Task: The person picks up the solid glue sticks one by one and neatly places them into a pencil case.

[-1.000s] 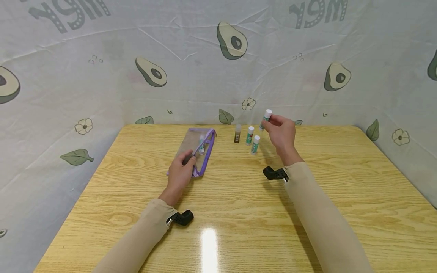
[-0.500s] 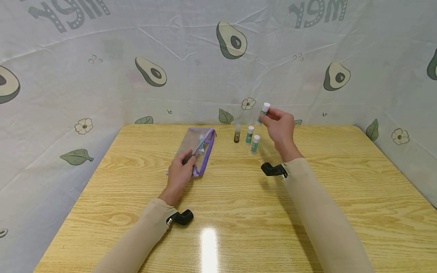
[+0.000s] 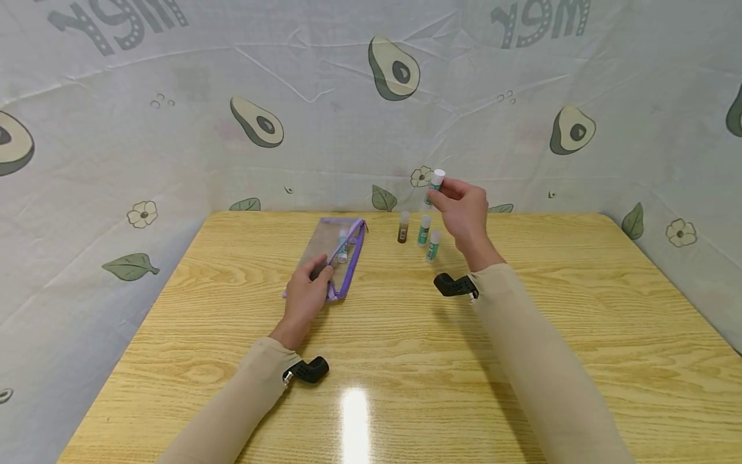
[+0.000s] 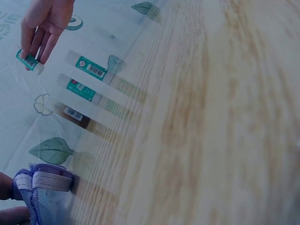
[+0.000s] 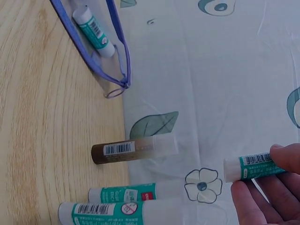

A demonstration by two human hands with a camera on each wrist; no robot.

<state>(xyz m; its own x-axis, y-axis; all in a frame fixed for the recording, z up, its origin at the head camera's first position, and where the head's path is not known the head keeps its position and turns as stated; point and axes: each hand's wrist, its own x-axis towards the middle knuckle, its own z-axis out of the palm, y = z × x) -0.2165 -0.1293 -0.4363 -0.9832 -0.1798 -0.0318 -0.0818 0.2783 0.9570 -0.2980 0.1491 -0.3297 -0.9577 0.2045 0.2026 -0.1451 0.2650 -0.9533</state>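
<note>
My right hand (image 3: 468,216) pinches a green-and-white glue stick (image 5: 257,167) between thumb and fingers, white cap up, raised above the back of the table. My left hand (image 3: 306,289) pinches the edge of a see-through mesh zip pouch (image 3: 350,272) with purple trim, whose mouth gapes towards the right. Inside the pouch lies another green glue stick (image 5: 93,32). Between pouch and right hand, two green glue sticks, one behind (image 3: 424,232) and one nearer (image 3: 432,248), stand upright beside a brown one (image 3: 402,228) with a clear cap.
A wooden table (image 3: 382,348) carries everything. Behind it hangs a pale cloth (image 3: 324,148) printed with avocados, leaves and flowers, close to the table's back edge. Black wrist devices (image 3: 312,370) sit on both sleeves.
My right hand has lifted the glue stick and carried it to the left, now above the standing glue sticks. My left hand and the pouch have stayed in place.
</note>
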